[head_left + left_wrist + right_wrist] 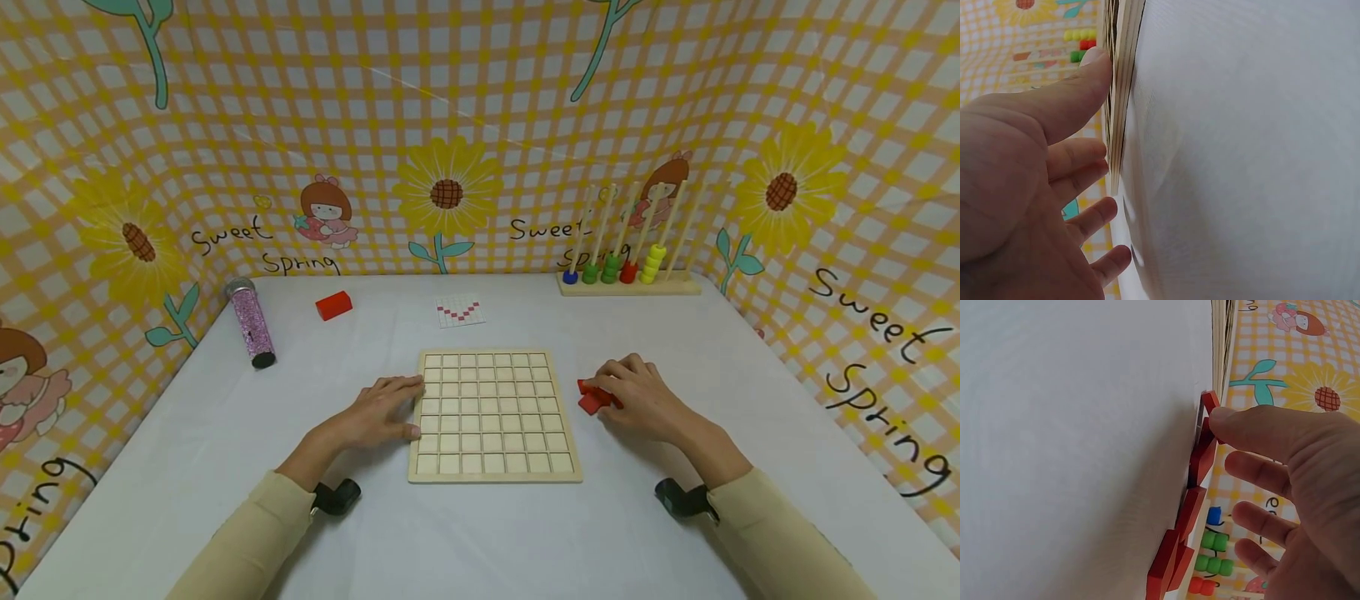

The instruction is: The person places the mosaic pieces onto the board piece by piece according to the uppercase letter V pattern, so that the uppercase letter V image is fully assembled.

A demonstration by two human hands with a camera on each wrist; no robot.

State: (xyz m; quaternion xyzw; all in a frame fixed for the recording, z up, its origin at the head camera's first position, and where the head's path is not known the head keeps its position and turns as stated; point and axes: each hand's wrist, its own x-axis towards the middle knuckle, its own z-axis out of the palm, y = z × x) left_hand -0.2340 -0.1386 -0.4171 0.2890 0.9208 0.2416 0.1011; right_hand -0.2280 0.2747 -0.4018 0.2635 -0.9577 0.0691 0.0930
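Note:
On the white tablecloth lies a wooden grid board with its squares bare. My left hand rests along the board's left edge, thumb and fingertips touching the rim; in the left wrist view its fingers are relaxed and spread. To the right of the board, my right hand reaches down over a small group of red tiles. In the right wrist view, its thumb presses on a tilted red tile in a pinch, the index finger hidden behind. Several more red tiles lie beneath the hand.
Behind the board lies a small pattern card with red squares in a V. A red block and a glittery pink microphone are at the back left. At the back right stands a wooden bead rack with colored beads on pegs.

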